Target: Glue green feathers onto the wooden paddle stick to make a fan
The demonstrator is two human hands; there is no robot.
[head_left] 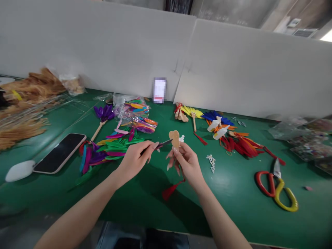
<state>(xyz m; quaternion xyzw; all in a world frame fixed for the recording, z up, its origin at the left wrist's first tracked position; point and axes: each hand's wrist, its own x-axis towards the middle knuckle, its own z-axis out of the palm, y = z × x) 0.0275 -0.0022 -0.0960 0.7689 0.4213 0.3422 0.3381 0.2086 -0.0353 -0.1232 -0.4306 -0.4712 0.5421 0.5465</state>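
Note:
Between the fingertips of my right hand (188,160) is a small tan wooden handle (175,137) with a rounded, lobed top. A red tassel (169,192) hangs below that hand. My left hand (138,159) pinches a slim dark pointed thing (164,143); whether it is tweezers or a feather I cannot tell. Its tip meets the lobed top or lies just in front of it. Green and magenta feathers (116,147) lie beside my left hand. Small white beads (212,163) are on the green table (233,214), to the right of my right hand.
Red-and-yellow-handled scissors (276,186) lie at the right. Glue bottles (220,132) rest by red feathers (245,147). Yellow (192,111), blue (216,117) and purple (103,112) feather fans lie farther back. At left are a phone (61,154) and tan bundles (38,86). A grey partition (103,52) stands behind.

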